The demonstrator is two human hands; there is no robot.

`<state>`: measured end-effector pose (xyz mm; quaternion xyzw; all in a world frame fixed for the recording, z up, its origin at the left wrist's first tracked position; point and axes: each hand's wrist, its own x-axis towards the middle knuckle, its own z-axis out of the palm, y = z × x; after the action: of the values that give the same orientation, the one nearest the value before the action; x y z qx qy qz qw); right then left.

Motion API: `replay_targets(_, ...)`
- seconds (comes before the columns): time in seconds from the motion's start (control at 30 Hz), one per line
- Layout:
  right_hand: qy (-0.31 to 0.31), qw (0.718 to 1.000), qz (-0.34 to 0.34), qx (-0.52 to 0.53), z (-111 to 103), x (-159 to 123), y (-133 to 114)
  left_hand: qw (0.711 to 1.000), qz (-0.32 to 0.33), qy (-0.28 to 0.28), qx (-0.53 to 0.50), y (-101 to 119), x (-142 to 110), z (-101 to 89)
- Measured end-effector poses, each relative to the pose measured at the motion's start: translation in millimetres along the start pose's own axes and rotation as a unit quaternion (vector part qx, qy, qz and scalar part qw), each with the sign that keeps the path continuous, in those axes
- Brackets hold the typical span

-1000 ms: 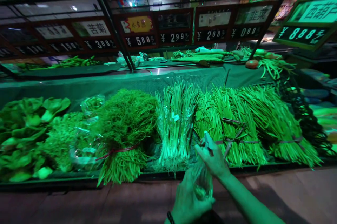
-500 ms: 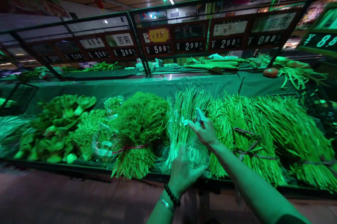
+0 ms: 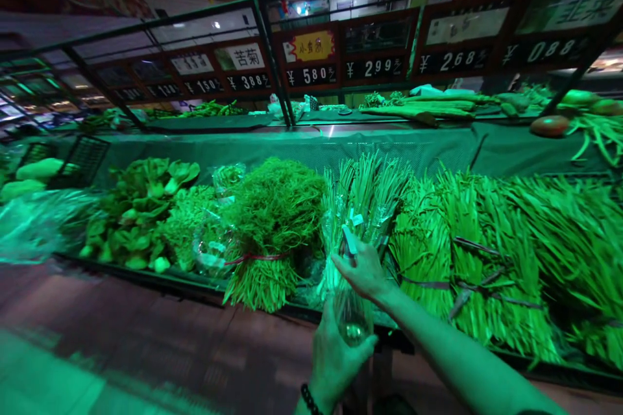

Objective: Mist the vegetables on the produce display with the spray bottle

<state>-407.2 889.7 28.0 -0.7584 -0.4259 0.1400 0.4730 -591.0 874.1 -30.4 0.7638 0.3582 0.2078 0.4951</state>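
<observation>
Thin green stalks wrapped in clear plastic (image 3: 374, 184) lie between leafy bunches, with a small white label (image 3: 357, 217) on the wrapping. The lower end of one wrapped bundle (image 3: 355, 332) sticks out past the display's front edge, its cut ends facing me. My left hand (image 3: 335, 353), a dark beaded bracelet at its wrist, cups that end between thumb and fingers. Higher up, my right hand (image 3: 364, 270) is over the same bundle, thumb to the left and index finger pointing up; its other fingers are partly hidden. A pale strip shows at that index finger; I cannot make out what it is.
To the left are a feathery green bunch (image 3: 275, 207) tied in red, plastic-wrapped greens (image 3: 214, 246) and leafy heads (image 3: 141, 220). Tied flat-leaved bunches (image 3: 462, 259) fill the right. Behind, a shelf holds long vegetables (image 3: 428, 108) under price signs (image 3: 311, 74).
My right hand has come down and nearer onto the bundle. The bundle's lower end has come toward me into my left hand, which has also moved lower. The view has shifted.
</observation>
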Motion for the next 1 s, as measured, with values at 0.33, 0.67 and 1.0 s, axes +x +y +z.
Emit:
replay_targets(0.33,-0.079,0.997,0.013,0.012,48,-89,31,0.978,-0.19,-0.051,0.07,-51,-93,2.6)
replay_targets(0.67,-0.034,0.995,0.073,0.058,32,-112,52,0.974,-0.196,-0.1,0.057,-46,-99,20.8)
replay_targets(1.0,0.081,0.994,0.071,0.022,-18,-91,40,0.989,-0.047,-0.135,0.03,-10,-48,11.6)
